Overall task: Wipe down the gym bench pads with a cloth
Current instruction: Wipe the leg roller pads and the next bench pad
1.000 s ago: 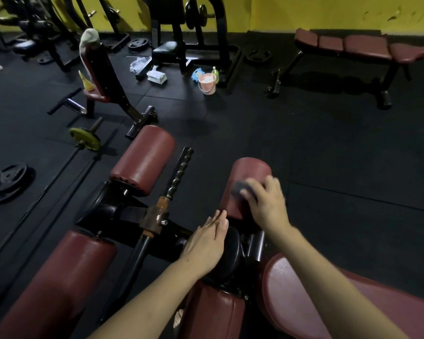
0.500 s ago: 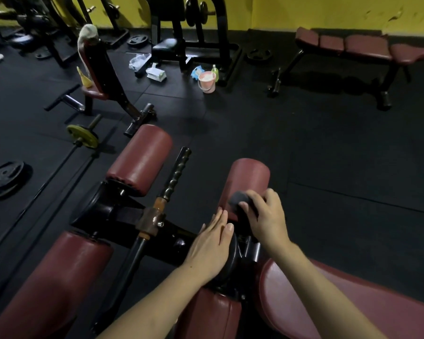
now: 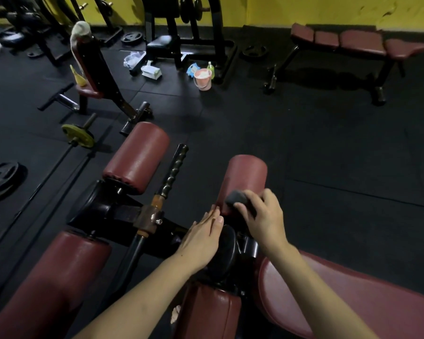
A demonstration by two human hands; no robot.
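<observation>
Left hand (image 3: 202, 237) is laid flat, fingers straight, on the black hub by the near end of the roller pad (image 3: 244, 178). Dark cloth (image 3: 238, 199) is gripped in the right hand (image 3: 263, 216) and pressed against that pad's near end. Open black floor (image 3: 328, 148) is seen right and beyond, up to the far bench (image 3: 357, 42).

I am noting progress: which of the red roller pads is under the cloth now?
The upper right roller: the right hand presses the dark cloth on its near end. The other rollers are untouched.
</observation>
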